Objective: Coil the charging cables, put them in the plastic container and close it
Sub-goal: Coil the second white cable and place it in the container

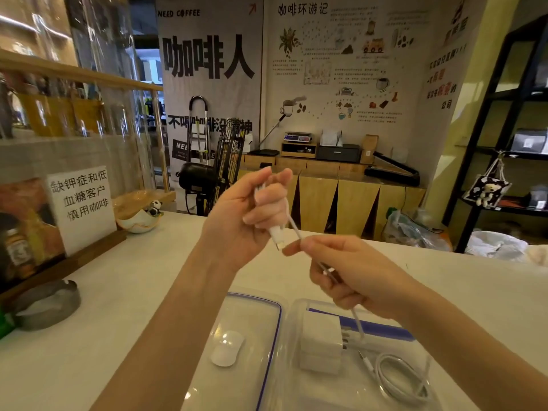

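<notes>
Above the table, my left hand (252,212) grips one end of a white charging cable (293,226), its plug pointing down below the fingers. My right hand (344,274) pinches the same cable just right of the plug, and the cable runs through that fist and hangs into the clear plastic container (299,310). Inside the container lie white charger blocks (321,341) and a coiled white cable (400,378). The container's lid (252,310), clear with a blue seal, lies flat to the left of it.
A white oval mouse (226,348) rests on or under the lid. A metal ashtray (47,304), a paper sign (81,203) on a wooden stand and a small bowl (139,222) stand on the left of the table.
</notes>
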Demonstrator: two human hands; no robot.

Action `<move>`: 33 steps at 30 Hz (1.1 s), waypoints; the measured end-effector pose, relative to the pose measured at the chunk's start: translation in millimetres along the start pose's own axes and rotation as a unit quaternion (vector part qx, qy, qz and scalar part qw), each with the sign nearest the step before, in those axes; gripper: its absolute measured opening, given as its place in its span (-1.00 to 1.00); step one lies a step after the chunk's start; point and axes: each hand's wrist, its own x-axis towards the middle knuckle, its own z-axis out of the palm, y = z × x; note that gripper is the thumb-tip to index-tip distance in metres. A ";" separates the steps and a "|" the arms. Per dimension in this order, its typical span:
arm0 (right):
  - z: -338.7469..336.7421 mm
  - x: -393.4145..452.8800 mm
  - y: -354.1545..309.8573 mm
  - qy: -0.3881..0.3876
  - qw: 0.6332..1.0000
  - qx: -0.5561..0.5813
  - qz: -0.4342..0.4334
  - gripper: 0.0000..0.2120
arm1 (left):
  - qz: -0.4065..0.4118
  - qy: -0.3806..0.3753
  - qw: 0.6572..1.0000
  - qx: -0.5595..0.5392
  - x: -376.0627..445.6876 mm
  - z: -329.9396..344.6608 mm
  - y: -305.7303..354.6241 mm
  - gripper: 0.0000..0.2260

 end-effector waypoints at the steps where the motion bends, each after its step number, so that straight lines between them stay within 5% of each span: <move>1: 5.6 -1.5 1.3 0.003 0.999 -0.037 -0.001 -0.76 | 0.026 0.042 0.998 0.027 -0.5 -1.1 1.2 -0.77; 7: 32.1 -8.3 10.4 0.018 0.966 -0.247 -0.074 -0.72 | 0.126 0.239 0.934 0.232 1.7 -12.4 -3.6 -0.74; 11: 38.0 -16.5 9.3 0.031 0.886 -0.438 -0.147 -0.69 | 0.119 0.316 0.859 0.384 0.9 -26.1 -6.1 -0.70; 16: 33.5 -18.4 -6.2 0.049 0.798 -0.572 -0.182 -0.78 | 0.053 0.322 0.762 0.559 2.2 -31.2 -13.7 -0.68; 20: 12.8 -19.2 -23.9 0.075 0.745 -0.616 -0.246 -0.77 | -0.076 0.279 0.714 0.637 3.9 -19.1 -26.4 -0.65; 22: 0.4 -22.1 -30.7 0.095 0.743 -0.600 -0.281 -0.77 | -0.134 0.248 0.741 0.609 4.0 -13.7 -29.8 -0.55; 27: -27.7 -16.5 -23.4 0.132 0.795 -0.475 -0.353 -0.76 | -0.215 0.082 0.905 0.357 3.3 -11.8 -24.5 -0.40; 33: -20.2 -18.4 -1.0 0.152 0.878 -0.264 -0.370 -0.88 | -0.276 -0.054 0.943 0.179 4.8 -1.7 -28.5 -0.46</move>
